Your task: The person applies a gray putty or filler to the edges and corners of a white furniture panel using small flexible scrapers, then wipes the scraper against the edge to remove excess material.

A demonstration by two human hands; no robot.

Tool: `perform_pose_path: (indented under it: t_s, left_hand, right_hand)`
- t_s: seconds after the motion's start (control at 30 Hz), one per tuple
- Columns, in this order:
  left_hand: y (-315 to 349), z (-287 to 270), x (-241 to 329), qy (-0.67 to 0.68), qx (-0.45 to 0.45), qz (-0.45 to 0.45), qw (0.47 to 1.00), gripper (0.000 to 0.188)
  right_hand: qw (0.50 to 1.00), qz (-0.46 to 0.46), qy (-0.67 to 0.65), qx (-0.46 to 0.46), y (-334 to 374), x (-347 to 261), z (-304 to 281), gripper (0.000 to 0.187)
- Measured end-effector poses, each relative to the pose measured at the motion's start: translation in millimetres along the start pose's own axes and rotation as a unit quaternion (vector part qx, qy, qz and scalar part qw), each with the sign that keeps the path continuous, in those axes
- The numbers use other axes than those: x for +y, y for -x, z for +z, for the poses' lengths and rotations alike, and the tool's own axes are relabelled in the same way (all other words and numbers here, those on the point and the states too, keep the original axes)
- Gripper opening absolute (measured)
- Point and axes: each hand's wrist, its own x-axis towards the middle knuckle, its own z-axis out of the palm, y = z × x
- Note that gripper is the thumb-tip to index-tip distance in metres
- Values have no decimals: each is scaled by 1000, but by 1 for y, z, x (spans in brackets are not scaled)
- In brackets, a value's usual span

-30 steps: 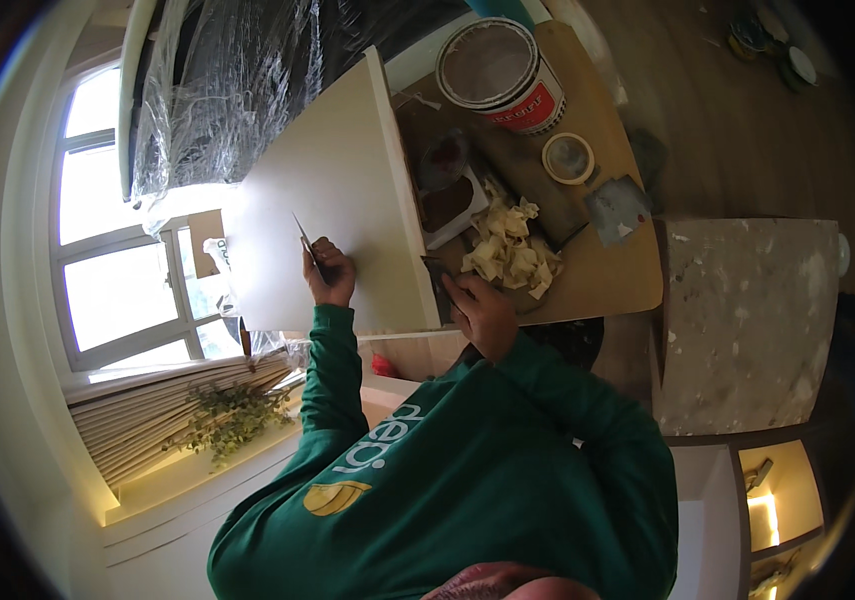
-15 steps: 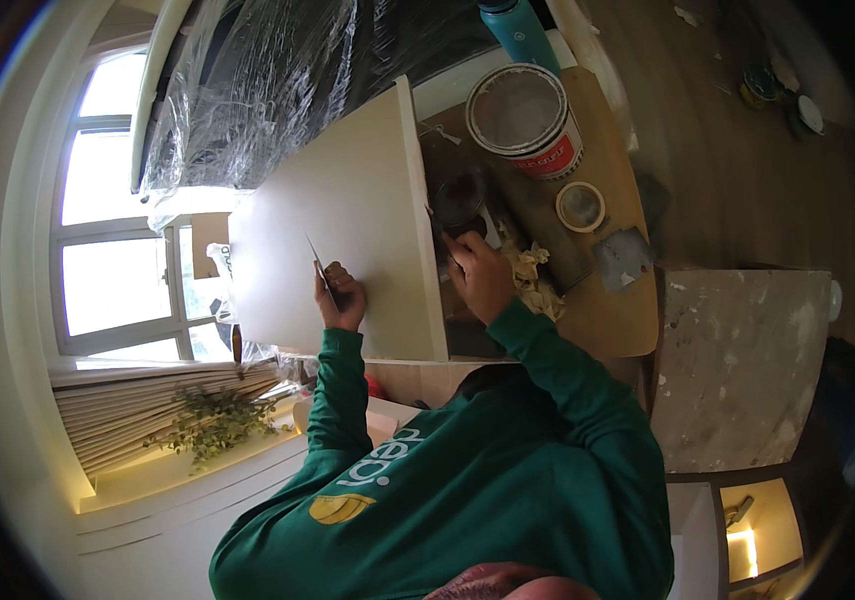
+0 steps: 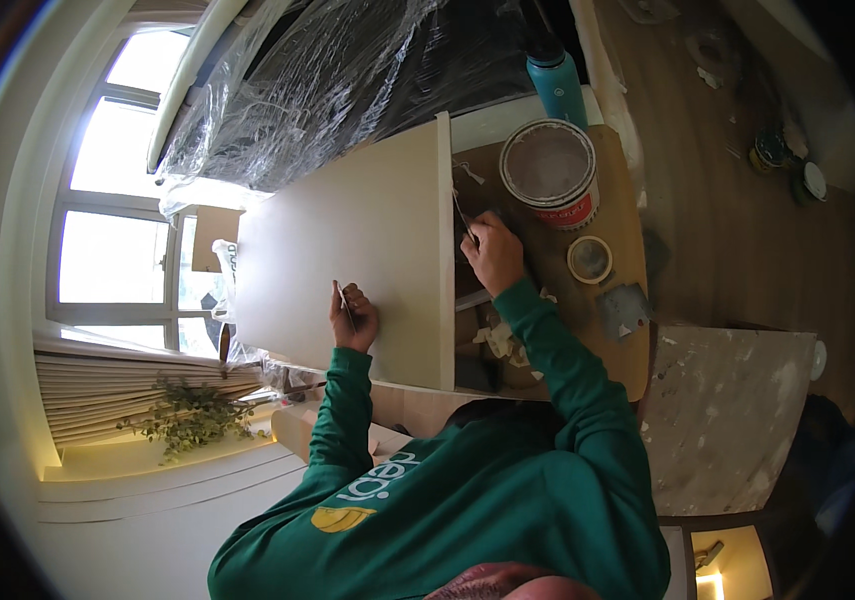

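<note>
A large pale flat panel (image 3: 347, 235) lies in front of me, its raised white edge (image 3: 444, 260) to the right. Over the panel's near part, my left hand (image 3: 355, 318) is closed around a thin flat-bladed scraper (image 3: 348, 308), seen almost edge-on. My right hand (image 3: 495, 255) is closed on a slim scraper (image 3: 461, 213) whose blade points up beside the panel's edge. The hand hides part of that tool. Beyond it stands an open can (image 3: 550, 165) with a grey-smeared inside and a red label. A tape roll (image 3: 588, 260) sits right of the hand.
A teal bottle (image 3: 555, 90) stands behind the can. Crumpled masking strips (image 3: 500, 343) and a grey metal plate (image 3: 624, 311) lie on the brown surface. Clear plastic sheeting (image 3: 317, 85) covers the far side. A stained board (image 3: 727, 420) is at the right, a leafy plant (image 3: 187, 415) at the left.
The view has shifted, so the panel and can appear lower. My right hand has moved away from me along the panel's edge. The left hand has turned its scraper, whose blade shows less.
</note>
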Motion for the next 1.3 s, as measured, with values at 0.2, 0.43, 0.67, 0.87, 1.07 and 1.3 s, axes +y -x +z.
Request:
perform_pose_path:
  t_s: [0.2,0.43,0.67,0.87,1.07,1.3]
  left_hand:
    - [-3,-4,6,-64,-45,-13,997,25]
    - [17,39,-29,-173,37,78,981,27]
    - [22,76,-59,-163,-59,-26,985,38]
    - [48,152,-103,-113,-177,-75,975,38]
    - [109,187,-97,-138,-289,-126,939,40]
    - [168,184,-91,-172,-306,-97,931,43]
  right_hand:
    - [997,-3,57,56,-39,21,7,15]
    - [993,-55,73,68,-23,-24,-67,24]
    - [881,198,-430,-13,34,-180,-131,23]
    - [586,309,-707,-248,116,-248,-115,39]
    - [622,255,-721,-168,157,-289,-76,22]
    - [775,187,-592,120,151,-268,-107,21]
